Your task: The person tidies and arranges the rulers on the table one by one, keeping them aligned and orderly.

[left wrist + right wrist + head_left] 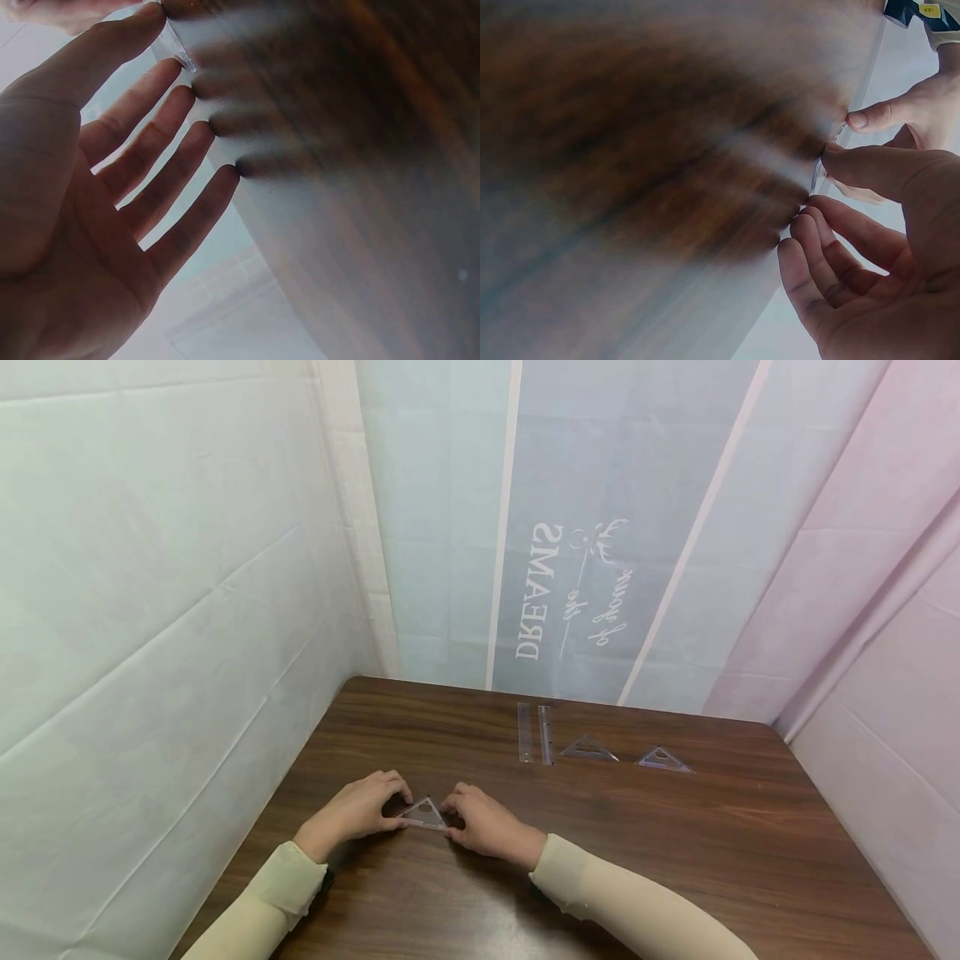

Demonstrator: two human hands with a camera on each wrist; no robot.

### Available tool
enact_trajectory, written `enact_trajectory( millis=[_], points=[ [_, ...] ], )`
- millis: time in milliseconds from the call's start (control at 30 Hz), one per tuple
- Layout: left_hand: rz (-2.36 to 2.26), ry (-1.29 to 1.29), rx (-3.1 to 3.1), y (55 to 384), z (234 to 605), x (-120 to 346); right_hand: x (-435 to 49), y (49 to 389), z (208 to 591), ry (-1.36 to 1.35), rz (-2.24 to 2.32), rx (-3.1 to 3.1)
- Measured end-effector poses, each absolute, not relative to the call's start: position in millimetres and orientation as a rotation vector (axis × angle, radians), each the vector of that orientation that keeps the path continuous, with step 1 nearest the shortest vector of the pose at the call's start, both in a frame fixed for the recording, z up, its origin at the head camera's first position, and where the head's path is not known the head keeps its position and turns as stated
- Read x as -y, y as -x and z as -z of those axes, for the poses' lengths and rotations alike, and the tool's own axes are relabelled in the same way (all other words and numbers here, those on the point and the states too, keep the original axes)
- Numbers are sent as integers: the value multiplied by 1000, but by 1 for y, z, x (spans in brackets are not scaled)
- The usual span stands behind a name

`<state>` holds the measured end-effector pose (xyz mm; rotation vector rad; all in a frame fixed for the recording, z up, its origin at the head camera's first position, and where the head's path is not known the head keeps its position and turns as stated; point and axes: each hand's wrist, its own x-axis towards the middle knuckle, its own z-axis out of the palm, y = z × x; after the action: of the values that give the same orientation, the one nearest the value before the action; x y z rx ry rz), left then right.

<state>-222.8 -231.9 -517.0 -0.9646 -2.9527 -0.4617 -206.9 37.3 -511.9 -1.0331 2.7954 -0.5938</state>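
Note:
A clear triangular set square (424, 818) with a round cutout lies flat on the brown wooden table, its peak pointing away from me. My left hand (362, 808) pinches its left corner, thumb at the near edge and index fingertip along the slanted side. The other left fingers (184, 176) reach down to the tabletop, spread apart. At the opposite corner, my right hand (486, 824) holds the set square between thumb and index finger. In the right wrist view, the set square (817, 178) shows only as a thin edge between the fingertips.
Farther back on the table (750, 827), two clear rulers, a left one (525, 733) and a right one (546, 737), stand side by side. Right of them lie a wider set square (588, 749) and a smaller one (663, 760). Cloth walls (187, 610) enclose the table.

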Motion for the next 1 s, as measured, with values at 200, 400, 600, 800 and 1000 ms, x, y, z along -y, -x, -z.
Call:
enact_trajectory(
  millis=[200, 400, 600, 800, 1000],
  points=[
    [466, 971, 2965, 224, 509, 230, -39, 210, 508, 1026, 591, -2786],
    [497, 952, 3016, 226, 500, 227, -42, 213, 503, 1017, 627, -2759],
    [529, 955, 3055, 232, 490, 221, -50, 216, 497, 1008, 704, -2723],
    [581, 986, 3037, 238, 485, 209, -63, 220, 495, 990, 772, -2725],
    [621, 989, 3048, 246, 481, 196, -79, 224, 495, 978, 815, -2766]
  ],
)
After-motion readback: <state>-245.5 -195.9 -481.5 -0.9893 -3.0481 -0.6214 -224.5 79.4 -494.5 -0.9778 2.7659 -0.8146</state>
